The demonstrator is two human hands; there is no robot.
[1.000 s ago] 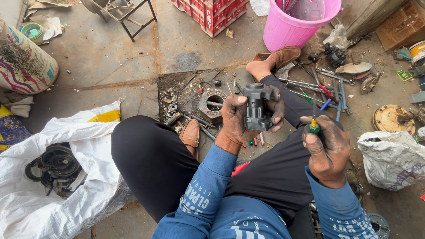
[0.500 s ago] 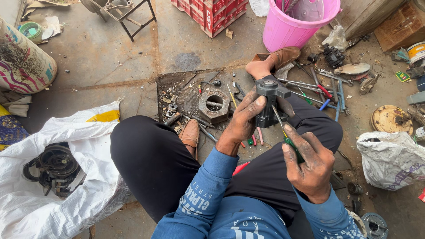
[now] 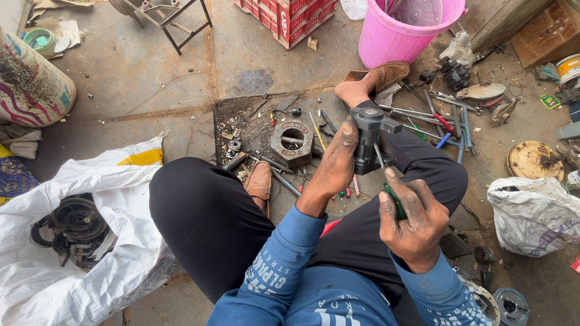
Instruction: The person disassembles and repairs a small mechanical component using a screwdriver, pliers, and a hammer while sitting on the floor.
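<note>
A person is sitting on a stained concrete floor [image 3: 151, 96], seen from above, wearing a blue long-sleeved top and black trousers, with one leg bent and the other stretched forward. The left hand [image 3: 335, 166] is wrapping its fingers around a dark grey metal mechanical part [image 3: 370, 137], holding it upright just above the stretched leg. The right hand [image 3: 414, 220] is closing firmly around the green handle of a screwdriver [image 3: 386, 181], whose thin shaft is slanting up and touching the lower side of the metal part. Both hands are looking dark with grease.

Taking the metal part as the landmark: just to its left on the floor, a heavy hexagonal metal block [image 3: 292, 142] with a round hole is lying among small bolts and scraps. Beyond the part, further from the person, a pink plastic bucket [image 3: 402, 36] is standing, and a brown shoe [image 3: 380, 75] on the outstretched foot is resting between the bucket and the part. To the right of the part, a scatter of wrenches and screwdrivers [image 3: 444, 118] is lying near the leg. Farther right, a rusty round disc [image 3: 531, 160] is lying flat, with a crumpled white bag [image 3: 531, 214] below it. Far to the left of the part, a large white sack [image 3: 78, 241] is spreading open with a black round machine piece [image 3: 72, 226] resting on it. A red crate [image 3: 290, 18] is sitting beyond the part, to the left of the bucket.
</note>
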